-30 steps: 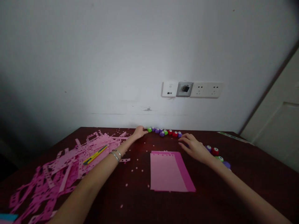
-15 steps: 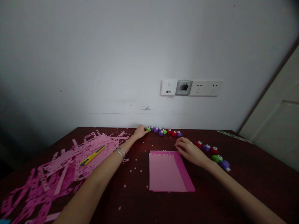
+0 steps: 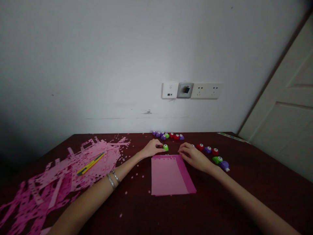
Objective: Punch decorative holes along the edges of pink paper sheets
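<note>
My left hand (image 3: 153,148) pinches a green craft paper punch (image 3: 165,147) just above the far edge of the paper stack. The light pink sheet (image 3: 168,176) lies on a darker magenta sheet (image 3: 187,182), which shows along the right side. Small notches run along the light sheet's far edge. My right hand (image 3: 194,157) rests by the stack's far right corner, fingers loosely bent and apart, with nothing visible in them. Behind both hands stands a row of purple, green and red punches (image 3: 171,135).
More punches (image 3: 215,151) run in a line right of my right hand. Cut pink paper strips (image 3: 63,179) heap at the left with a yellow utility knife (image 3: 91,164) on top. Tiny paper cutouts (image 3: 126,192) dot the dark table (image 3: 137,215). The wall (image 3: 117,65) carries sockets (image 3: 206,90).
My left hand has drawn the green punch out of the back row, toward me and the paper. My right hand stays by the paper's corner. The view has shifted slightly right.
</note>
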Motion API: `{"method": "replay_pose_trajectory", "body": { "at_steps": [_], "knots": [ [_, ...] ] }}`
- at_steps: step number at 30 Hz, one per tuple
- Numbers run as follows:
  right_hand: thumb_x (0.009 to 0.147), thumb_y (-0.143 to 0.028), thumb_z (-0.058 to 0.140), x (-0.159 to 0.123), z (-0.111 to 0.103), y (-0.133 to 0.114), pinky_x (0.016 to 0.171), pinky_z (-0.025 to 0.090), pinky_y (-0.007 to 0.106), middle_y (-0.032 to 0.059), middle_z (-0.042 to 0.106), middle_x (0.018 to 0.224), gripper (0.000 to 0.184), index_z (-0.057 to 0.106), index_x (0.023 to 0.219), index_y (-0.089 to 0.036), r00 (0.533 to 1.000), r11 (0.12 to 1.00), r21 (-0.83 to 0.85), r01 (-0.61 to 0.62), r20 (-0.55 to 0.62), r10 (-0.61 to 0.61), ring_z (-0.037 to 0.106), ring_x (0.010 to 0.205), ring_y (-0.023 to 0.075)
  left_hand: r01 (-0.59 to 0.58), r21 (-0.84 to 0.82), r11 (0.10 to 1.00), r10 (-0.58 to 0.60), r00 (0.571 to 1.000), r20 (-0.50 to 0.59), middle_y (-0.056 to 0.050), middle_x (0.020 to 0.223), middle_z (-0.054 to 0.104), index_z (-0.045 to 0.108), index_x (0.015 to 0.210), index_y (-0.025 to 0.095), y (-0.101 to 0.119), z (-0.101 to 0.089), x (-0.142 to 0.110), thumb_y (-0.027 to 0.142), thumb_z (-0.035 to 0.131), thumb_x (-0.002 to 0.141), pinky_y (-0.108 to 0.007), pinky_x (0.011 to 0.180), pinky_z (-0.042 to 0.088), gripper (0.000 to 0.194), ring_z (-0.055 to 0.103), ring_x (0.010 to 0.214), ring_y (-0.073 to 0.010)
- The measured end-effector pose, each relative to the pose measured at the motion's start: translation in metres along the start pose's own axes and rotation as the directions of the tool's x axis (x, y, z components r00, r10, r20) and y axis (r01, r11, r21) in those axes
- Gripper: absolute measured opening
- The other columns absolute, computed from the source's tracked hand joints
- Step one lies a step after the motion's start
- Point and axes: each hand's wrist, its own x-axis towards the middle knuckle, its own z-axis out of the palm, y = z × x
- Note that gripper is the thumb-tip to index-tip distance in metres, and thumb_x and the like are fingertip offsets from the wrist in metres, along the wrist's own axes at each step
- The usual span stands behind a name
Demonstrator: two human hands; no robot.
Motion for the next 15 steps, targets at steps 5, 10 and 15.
{"method": "replay_pose_trajectory", "body": {
  "at_steps": [5,10,15],
  "knots": [
    [0.084,-0.018,0.043,-0.0020,0.0027,-0.0028,0.082,0.044,0.033,0.0077,0.053,0.099,0.017,0.060,0.089,-0.018,1.000,1.000,0.015,0.002,0.010,-0.002,0.052,0.091,0.0177,0.011,0.041,0.999,-0.012,0.999,0.035,-0.003,0.078,0.063,0.070,0.081,0.017,0.0002,0.0053,-0.0037,0.038,0.065,0.070,-0.026,0.071,0.038,0.024,0.053,0.077,-0.0160],
    [0.083,-0.018,0.043,-0.0020,0.0033,-0.0050,0.082,0.045,0.033,0.0076,0.053,0.100,0.018,0.060,0.090,-0.018,0.999,1.000,0.026,-0.012,0.036,0.011,0.053,0.091,0.0177,0.034,0.074,0.997,-0.040,0.996,0.079,-0.004,0.081,0.063,0.070,0.084,0.018,0.0009,0.0048,-0.0057,0.037,0.064,0.072,-0.028,0.075,0.037,0.024,0.053,0.079,-0.0171],
    [0.083,-0.018,0.044,-0.0021,0.0022,-0.0073,0.082,0.045,0.033,0.0075,0.054,0.100,0.018,0.060,0.089,-0.019,0.998,0.998,0.039,-0.039,0.052,0.037,0.053,0.091,0.0179,0.075,0.111,0.991,-0.089,0.988,0.126,-0.005,0.083,0.062,0.069,0.091,0.019,0.0064,0.0037,-0.0045,0.038,0.063,0.071,-0.029,0.076,0.038,0.028,0.051,0.083,-0.0186]
  ]
}}
